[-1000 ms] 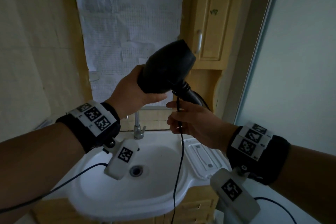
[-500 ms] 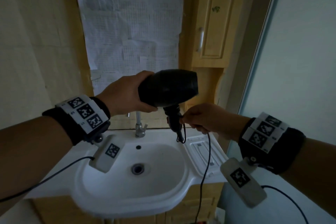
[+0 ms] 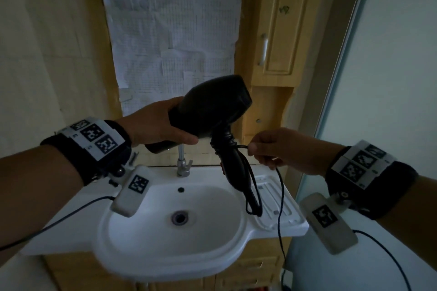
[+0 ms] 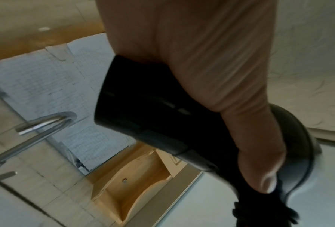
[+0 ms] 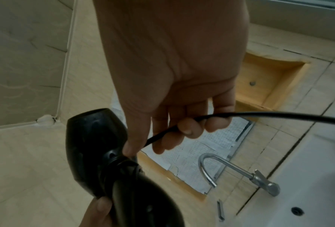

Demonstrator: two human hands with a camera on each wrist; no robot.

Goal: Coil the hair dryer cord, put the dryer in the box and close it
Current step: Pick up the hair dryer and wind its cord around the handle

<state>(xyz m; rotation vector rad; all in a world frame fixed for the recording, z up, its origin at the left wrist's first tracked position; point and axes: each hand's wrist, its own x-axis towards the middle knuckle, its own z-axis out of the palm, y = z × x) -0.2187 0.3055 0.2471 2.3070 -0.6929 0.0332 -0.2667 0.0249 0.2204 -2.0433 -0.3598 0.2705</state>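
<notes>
My left hand (image 3: 163, 125) grips the barrel of the black hair dryer (image 3: 212, 104) above the sink, its handle (image 3: 233, 170) pointing down. The thumb (image 4: 259, 161) lies along the dryer body (image 4: 162, 119). Turns of black cord (image 3: 228, 139) wrap the top of the handle, and a loop of it hangs beside the handle. My right hand (image 3: 279, 149) pinches the cord (image 5: 182, 126) just right of the handle; the rest of the cord (image 3: 280, 215) drops past the sink's edge. The dryer (image 5: 92, 145) fills the lower left of the right wrist view. No box is in view.
A white sink (image 3: 151, 243) with a drain and a chrome tap (image 3: 182, 163) lies below the hands. A wooden wall cabinet (image 3: 276, 30) hangs at the upper right above an open shelf niche (image 3: 267, 116). Gridded paper (image 3: 170, 19) covers the wall behind.
The dryer's rear end has tipped upward again. My right hand has carried the cord round the handle, so more turns sit on it, and now holds it to the handle's right.
</notes>
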